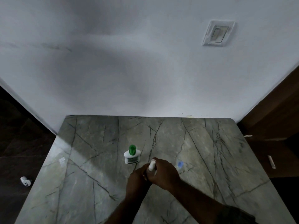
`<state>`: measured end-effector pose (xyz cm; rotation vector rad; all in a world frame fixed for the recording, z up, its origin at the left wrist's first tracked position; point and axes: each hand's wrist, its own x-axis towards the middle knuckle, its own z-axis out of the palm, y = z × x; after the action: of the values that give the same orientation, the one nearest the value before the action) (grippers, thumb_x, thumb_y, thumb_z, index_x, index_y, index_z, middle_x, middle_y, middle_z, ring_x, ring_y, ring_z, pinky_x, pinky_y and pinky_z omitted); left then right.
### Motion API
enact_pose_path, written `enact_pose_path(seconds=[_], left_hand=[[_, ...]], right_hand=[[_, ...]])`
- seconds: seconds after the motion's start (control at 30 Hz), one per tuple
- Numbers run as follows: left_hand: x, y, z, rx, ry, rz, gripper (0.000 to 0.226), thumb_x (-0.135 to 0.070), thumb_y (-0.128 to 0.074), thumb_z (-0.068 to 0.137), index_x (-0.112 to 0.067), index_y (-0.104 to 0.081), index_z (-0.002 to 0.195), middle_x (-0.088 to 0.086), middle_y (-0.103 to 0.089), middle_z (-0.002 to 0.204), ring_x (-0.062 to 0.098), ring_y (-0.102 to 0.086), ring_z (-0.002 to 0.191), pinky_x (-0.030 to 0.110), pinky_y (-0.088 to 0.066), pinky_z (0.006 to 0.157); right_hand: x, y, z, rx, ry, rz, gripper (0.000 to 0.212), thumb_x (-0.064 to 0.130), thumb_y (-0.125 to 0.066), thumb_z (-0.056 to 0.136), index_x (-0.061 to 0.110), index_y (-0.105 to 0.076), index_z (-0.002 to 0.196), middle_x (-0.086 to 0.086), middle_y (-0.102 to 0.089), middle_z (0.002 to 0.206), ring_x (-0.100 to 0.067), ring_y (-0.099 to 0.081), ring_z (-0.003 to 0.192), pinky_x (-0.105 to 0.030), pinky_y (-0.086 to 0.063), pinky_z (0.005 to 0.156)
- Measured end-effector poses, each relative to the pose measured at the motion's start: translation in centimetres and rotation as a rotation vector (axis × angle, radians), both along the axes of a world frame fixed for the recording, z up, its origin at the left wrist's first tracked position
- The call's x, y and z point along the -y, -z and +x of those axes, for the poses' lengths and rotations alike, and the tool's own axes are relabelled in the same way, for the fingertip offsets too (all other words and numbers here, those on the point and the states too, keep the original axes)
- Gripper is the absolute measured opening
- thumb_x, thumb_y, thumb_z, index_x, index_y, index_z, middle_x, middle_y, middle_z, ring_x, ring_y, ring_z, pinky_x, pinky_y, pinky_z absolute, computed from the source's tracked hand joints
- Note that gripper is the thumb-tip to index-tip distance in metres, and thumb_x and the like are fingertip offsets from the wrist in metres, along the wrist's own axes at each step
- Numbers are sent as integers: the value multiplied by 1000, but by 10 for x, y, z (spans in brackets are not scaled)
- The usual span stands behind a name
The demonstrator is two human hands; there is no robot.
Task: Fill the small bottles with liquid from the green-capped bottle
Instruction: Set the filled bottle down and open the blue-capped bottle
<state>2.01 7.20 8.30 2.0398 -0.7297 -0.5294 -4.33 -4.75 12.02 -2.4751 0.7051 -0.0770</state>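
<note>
The green-capped bottle [131, 155], white with a dark label, stands upright on the marble table [90, 159], cap on. Just right of it and nearer to me, both my hands meet around a small white bottle [152, 165]. My left hand [137, 180] grips its lower part, which is mostly hidden. My right hand [163, 172] curls round its upper part, with the white top sticking out between the fingers. A second small bottle [180, 164], clear with a pale blue cap, stands on the table to the right of my hands.
The table butts against a white wall [145, 70] with a switch plate [218, 33]. Dark floor lies to the left, with a small white object [25, 181] on it. Brown wooden furniture [275, 126] stands at the right.
</note>
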Motion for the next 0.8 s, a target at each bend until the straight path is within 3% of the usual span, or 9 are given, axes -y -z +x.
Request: enact_pose_path(seconds=[0.1,0.2,0.3,0.37,0.47,0.67,0.8], left_hand=[[2,4,3,-40,32,-41,42,-27,-77,76,-37,-68,116,-15,-75,96,-3,-68,89,35,-58,81],[3,5,6,-42,45,-50,49,-28,-78,75,-48,-62,117,-17,-75,99,-4,-68,91,32,-58,83],[5,7,7,-24,32,-30,54,-33,-76,76,-60,-53,116,-22,-73,100,-9,-66,93,25,-57,83],[6,12,6,-21,23,23,63,-34,-76,77,-52,-47,130,-23,-71,94,-10,-65,87,21,-56,79],[8,21,4,-39,26,93,86,-37,-77,77,-34,-30,149,-26,-68,89,-9,-65,79,15,-54,73],[10,28,4,-78,53,58,94,-52,-75,72,-32,-28,150,-17,-73,103,-8,-66,93,22,-57,83],[-7,32,6,-141,-4,98,93,-55,-75,72,-40,-25,149,-23,-59,124,-4,-59,109,23,-52,95]], right_hand=[[7,9,4,8,-12,9,35,56,-44,81,25,-58,89,3,-67,85,-14,-66,80,-22,-44,69],[13,16,7,1,0,68,36,60,-42,78,27,-54,84,6,-64,77,-11,-64,73,-22,-42,65],[18,19,8,-52,-1,134,36,61,-41,84,30,-55,95,5,-68,87,-12,-67,82,-24,-48,69],[23,19,8,-142,-33,196,38,62,-47,83,31,-56,103,4,-71,97,-14,-68,89,-27,-52,74],[27,18,8,-200,-45,200,36,57,-59,76,25,-57,94,2,-71,91,-16,-68,84,-33,-56,74],[31,30,11,-176,9,186,32,50,-60,73,21,-60,87,3,-68,82,-14,-67,81,-30,-54,73],[44,41,19,-152,46,156,39,51,-75,69,25,-60,94,10,-67,88,-9,-66,87,-22,-50,76]])
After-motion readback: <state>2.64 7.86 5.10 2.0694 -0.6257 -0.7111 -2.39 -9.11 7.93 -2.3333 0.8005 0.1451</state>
